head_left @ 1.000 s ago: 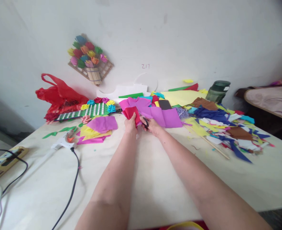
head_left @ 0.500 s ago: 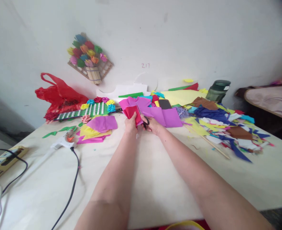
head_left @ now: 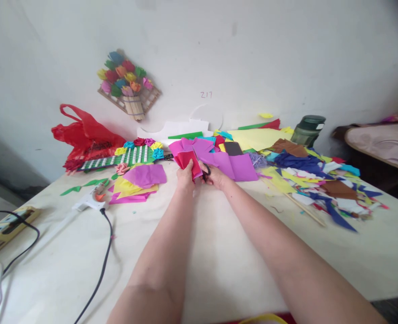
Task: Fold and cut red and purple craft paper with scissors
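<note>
Pinched in my left hand (head_left: 185, 174) is a folded piece of red crepe paper (head_left: 188, 161). My right hand (head_left: 216, 177) grips black-handled scissors (head_left: 206, 170), its fingers closed around the handles. The blades lie along the right edge of the red paper; how far they are open I cannot tell. Behind both hands, purple paper sheets (head_left: 244, 167) spread over the table (head_left: 232, 234). Left of my left hand sits a small stack of purple, yellow and pink paper (head_left: 145, 175).
A glue gun (head_left: 89, 200) with a black cord lies at left near a power strip (head_left: 8, 222). Behind it are a green-and-white woven panel (head_left: 131, 155) and a red plastic bag (head_left: 87, 135). Paper scraps (head_left: 341, 191), a thin stick (head_left: 305, 209) and a green bottle (head_left: 309, 130) are at right.
The whole view has shifted slightly, so things sit a little lower. Both hands keep their hold on the red paper and the scissors, with hardly any visible movement.
</note>
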The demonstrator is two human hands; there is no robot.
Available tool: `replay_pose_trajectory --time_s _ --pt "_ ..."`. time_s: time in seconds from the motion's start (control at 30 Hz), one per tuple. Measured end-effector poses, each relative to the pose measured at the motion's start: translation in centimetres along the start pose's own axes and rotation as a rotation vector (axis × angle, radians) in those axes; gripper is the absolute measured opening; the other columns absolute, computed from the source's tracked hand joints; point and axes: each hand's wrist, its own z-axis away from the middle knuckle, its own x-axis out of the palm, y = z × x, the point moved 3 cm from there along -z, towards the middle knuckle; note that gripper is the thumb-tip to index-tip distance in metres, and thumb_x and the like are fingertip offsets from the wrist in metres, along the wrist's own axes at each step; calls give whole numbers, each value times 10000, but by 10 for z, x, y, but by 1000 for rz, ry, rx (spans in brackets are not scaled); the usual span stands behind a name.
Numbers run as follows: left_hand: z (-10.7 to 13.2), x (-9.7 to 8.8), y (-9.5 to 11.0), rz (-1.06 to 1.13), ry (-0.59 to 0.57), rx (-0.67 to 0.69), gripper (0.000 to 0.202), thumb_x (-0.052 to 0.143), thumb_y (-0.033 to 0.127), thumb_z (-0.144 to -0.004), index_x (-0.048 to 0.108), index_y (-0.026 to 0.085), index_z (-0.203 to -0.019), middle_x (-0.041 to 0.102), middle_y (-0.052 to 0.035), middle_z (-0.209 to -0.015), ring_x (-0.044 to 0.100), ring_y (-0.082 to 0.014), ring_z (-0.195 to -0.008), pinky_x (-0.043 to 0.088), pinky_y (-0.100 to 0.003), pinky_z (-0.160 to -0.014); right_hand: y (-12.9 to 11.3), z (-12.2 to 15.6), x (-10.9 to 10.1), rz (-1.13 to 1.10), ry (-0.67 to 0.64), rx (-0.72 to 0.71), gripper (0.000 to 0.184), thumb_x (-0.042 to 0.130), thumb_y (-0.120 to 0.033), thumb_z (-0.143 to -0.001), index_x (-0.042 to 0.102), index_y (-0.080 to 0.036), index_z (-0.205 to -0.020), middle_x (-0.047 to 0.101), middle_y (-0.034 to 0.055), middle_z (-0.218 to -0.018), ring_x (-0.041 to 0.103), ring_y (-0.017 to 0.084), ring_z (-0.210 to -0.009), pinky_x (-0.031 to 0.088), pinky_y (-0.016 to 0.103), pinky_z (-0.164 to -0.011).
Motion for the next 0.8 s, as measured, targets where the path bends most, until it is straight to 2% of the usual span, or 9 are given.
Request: replay_pose_trajectory --time_s 0.17,0.8 --pt "2 1 1 5 11 -1 82 647 156 -715 582 108 -700 582 -20 -554 559 -104 -459 428 -186 -435 4 -2 -1 -34 74 19 391 595 -564 -702 520 -184 -753 504 -57 -486 456 51 -349 175 147 -269" --pt "-1 1 -2 26 -17 -2 109 643 162 -709 559 113 -660 583 -25 -541 535 -108 -403 410 -197 -386 4 3 0 -34 188 30 313 625 -469 -719 503 -185 -675 428 -79 -404 386 45 -312 157 158 -276"
